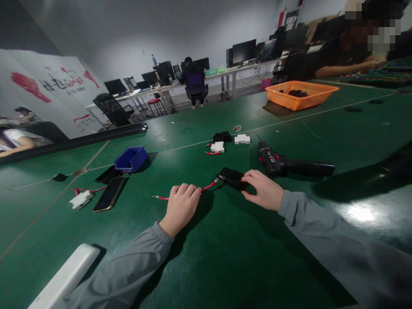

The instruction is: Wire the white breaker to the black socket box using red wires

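While the left hand [182,205] grips it, red wire [209,186], middle hidden

The surface [244,240] is smooth, green and shiny. The basket [299,95] is orange plastic. The small bin [131,159] is blue plastic. The sleeves [325,231] are soft gray cloth.
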`<state>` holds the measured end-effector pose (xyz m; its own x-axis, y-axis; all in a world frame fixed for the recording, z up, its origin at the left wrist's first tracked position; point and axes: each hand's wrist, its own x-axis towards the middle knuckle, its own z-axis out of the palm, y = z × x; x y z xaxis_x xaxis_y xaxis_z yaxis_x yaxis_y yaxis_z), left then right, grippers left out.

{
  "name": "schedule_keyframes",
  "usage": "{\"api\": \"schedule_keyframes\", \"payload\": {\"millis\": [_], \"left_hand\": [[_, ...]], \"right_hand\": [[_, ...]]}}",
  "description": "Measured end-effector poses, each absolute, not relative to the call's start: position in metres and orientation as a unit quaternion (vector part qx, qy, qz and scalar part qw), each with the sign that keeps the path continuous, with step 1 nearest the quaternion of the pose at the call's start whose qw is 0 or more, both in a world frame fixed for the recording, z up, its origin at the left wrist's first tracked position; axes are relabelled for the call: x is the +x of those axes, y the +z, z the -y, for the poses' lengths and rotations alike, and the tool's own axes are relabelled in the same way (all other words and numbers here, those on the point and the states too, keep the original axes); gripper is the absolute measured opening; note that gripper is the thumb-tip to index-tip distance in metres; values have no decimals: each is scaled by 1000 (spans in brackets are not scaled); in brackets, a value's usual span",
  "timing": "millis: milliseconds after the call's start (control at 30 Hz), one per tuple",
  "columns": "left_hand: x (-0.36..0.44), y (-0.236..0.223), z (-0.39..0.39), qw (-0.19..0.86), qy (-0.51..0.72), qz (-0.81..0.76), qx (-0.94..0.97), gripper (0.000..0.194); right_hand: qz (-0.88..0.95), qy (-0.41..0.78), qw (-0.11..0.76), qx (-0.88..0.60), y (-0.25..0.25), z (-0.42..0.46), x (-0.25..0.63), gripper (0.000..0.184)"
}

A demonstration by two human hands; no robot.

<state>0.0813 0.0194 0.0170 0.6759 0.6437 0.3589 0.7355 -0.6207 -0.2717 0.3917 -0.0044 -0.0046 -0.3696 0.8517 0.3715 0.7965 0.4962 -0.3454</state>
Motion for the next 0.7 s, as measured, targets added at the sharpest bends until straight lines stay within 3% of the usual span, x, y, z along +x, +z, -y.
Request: {"api": "schedule_keyframes", "payload": {"millis": [167, 500, 700], "left_hand": [[80, 19, -19, 191, -113, 373, -901, 23], [78, 17, -18, 185, -104, 382, -899, 21], [77, 18, -16, 194, -92, 383, -898, 20]], "right_hand": [[828, 35, 251, -500, -1, 5, 393, 18], [831, 29, 225, -508, 2, 7, 394, 23], [825, 27, 255, -504, 5, 11, 392, 19]]}}
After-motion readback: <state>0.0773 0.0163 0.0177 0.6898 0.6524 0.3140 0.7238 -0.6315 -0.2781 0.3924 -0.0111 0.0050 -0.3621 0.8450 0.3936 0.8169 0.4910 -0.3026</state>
